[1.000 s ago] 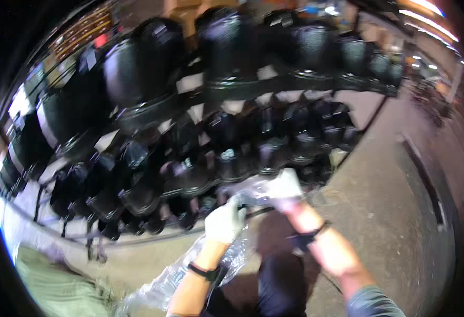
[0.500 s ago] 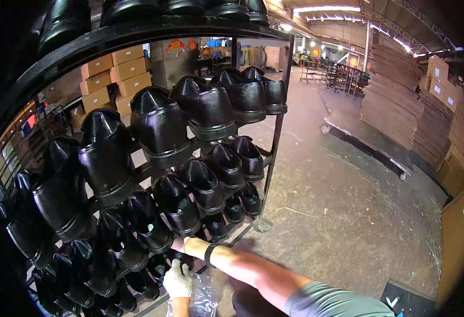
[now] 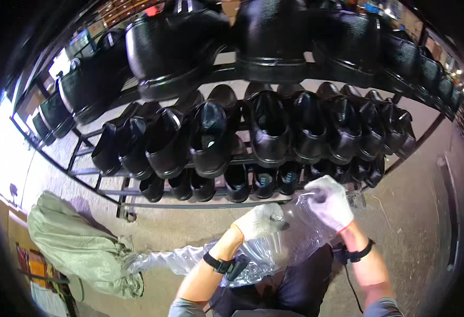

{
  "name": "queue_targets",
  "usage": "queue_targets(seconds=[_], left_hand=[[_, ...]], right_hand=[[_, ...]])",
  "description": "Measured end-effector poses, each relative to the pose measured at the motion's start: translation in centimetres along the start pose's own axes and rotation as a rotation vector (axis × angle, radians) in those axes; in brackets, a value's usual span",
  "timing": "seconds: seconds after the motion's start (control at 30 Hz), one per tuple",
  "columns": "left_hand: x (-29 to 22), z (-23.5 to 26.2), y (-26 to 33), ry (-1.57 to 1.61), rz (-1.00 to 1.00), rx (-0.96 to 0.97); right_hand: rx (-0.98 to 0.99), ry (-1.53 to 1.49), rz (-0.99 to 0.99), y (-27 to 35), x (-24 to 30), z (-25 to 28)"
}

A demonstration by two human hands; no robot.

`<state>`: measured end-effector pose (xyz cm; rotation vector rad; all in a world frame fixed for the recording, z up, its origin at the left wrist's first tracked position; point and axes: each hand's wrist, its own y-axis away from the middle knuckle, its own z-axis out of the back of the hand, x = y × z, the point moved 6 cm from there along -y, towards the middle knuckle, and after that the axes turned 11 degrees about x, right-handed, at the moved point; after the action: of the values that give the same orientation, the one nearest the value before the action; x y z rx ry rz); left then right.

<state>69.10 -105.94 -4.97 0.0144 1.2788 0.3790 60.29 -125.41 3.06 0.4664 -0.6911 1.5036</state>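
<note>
My left hand, in a white knit glove, has its fingers closed on thin clear plastic film over my lap. The right hand, gloved the same way, pinches the film's upper right edge a little farther off. Between the two hands the film is spread and wrinkled, and I cannot tell if it is a bag or a sheet. More crumpled clear plastic trails left behind my left forearm to a green woven sack. Just beyond my hands is the lowest row of black shoes.
A black metal rack spans the view ahead, holding tiers of black shoes, heels toward me. Larger shoes on the upper tier jut out nearest. Cartons and packets stand at the lower left. Concrete floor lies to the right.
My view has swung left to face the rack squarely. My right hand has come back from among the lower shoes and now grips the film beside my left hand. The green sack has come into view.
</note>
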Motion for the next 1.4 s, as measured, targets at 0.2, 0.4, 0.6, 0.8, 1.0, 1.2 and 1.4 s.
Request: queue_targets(seconds=[0.2,0.4,0.6,0.8,1.0,1.2,1.4], left_hand=[[-2.6,2.4,3.5,-0.397,-0.254,-0.422],[1.3,8.4,5.8,-0.062,-0.037,-0.696],[3.0,4.5,-1.7,-0.620,-0.031,-0.602],[5.8,4.9,-1.2,-0.571,0.119,-0.626],[3.6,3.4,-2.8,-0.573,0.002,-0.553],[5.5,5.7,2.7,-0.399,-0.050,-0.671],[2.1,4.5,4.8,0.005,-0.380,-0.421]], right_hand=[[0.566,-0.039,-0.082,0.7,-4.7,-1.7],[-0.217,-1.177,-0.364,-0.2,-3.6,-0.3],[0.091,0.700,-0.086,-14.9,-7.5,-11.3],[0.053,0.416,-0.002,-18.0,-5.7,-14.0],[0.172,0.499,-0.125,-19.6,-11.4,-10.7],[0.116,0.093,0.089,-11.2,5.0,-9.3],[0.052,0.010,0.196,-5.0,5.4,-8.4]])
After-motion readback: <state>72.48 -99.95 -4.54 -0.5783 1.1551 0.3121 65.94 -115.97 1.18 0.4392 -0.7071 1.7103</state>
